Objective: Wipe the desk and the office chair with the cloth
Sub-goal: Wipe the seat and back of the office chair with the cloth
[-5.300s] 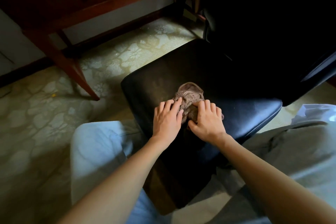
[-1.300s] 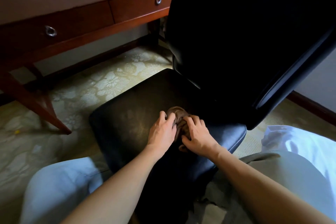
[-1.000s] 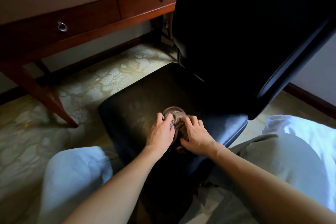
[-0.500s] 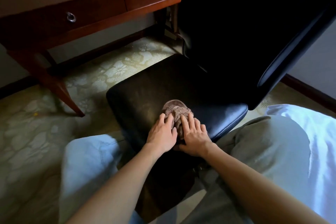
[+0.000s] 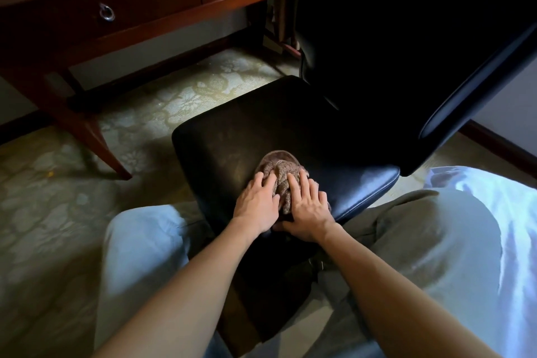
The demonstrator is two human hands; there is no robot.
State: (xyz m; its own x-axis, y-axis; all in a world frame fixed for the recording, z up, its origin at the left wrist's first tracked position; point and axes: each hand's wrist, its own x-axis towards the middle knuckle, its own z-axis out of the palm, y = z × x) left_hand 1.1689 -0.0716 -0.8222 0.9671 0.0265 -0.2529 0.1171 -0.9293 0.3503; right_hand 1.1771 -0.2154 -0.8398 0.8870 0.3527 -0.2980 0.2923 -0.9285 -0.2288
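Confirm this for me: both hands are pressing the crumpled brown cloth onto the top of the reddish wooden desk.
Not right. The head view shows the left hand and the right hand pressing the crumpled brown cloth onto the black leather seat of the office chair, not onto the top of the reddish wooden desk, which stands apart, beyond the chair.

The left hand (image 5: 255,199) and right hand (image 5: 308,208) drew the cloth (image 5: 278,164) back over the office chair (image 5: 226,136) seat toward its near edge. Their curled fingers (image 5: 268,181) flattened onto it, baring more cloth beyond them.
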